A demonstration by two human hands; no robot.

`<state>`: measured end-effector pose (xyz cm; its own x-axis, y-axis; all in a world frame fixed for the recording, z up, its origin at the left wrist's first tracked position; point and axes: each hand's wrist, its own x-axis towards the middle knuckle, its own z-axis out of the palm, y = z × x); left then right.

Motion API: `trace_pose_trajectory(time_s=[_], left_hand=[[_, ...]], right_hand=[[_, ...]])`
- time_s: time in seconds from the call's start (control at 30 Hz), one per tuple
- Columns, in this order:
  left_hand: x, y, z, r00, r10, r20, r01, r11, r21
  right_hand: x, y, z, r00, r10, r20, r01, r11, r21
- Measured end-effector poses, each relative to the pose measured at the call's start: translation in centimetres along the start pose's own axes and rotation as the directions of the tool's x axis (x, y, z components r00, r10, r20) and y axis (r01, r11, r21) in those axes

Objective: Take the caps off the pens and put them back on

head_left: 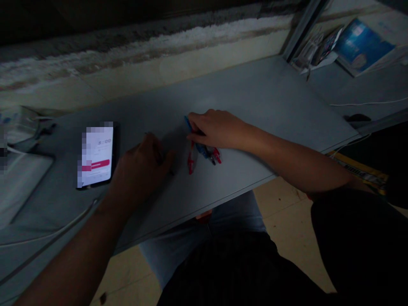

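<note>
We see a flat grey tabletop (270,97) in dim light, with both of the person's bare hands on it, well apart from each other.

The right hand (216,127) lies near the middle of the table, palm down. Its fingers are curled onto a slim blue plastic pen (188,123), whose tip sticks out just past the fingertips, up and to the left. We cannot tell whether the fingers grip this pen or only press on it.

Under and just below the same hand lies a loose cluster of other pens. A red pen (190,161) points toward the table's near edge, and a red-ended pen (217,155) lies beside a dark one that is too small to make out.

The left hand (140,165) rests in shadow to the left of the pens, with its fingers bent toward the surface. We cannot tell whether it holds anything.

Just left of that hand lies a black smartphone with a lit white screen (97,155), face up. At the far right corner are a blue-covered booklet (361,44) and a thin white cable (366,103).
</note>
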<state>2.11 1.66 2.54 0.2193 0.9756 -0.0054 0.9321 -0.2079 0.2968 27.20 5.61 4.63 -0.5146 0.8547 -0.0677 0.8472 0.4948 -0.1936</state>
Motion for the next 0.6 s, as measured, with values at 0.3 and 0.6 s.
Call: trace_pose_trajectory(time_s=[0.3, 0.6], left_hand=[[0.6, -2.2, 0.7, 0.979, 0.088, -0.182, -0.125, 0.97, -0.206], [-1.3, -0.6, 2.1, 0.846, 0.323, -0.425, -0.519, 0.687, -0.509]], right_hand=[[0.2, 0.2, 0.0, 0.996, -0.027, -0.081, 0.039, 0.987, 0.157], [0.1, -1.2, 0.6, 0.944, -0.305, -0.125, 0.276, 0.523, 0.806]])
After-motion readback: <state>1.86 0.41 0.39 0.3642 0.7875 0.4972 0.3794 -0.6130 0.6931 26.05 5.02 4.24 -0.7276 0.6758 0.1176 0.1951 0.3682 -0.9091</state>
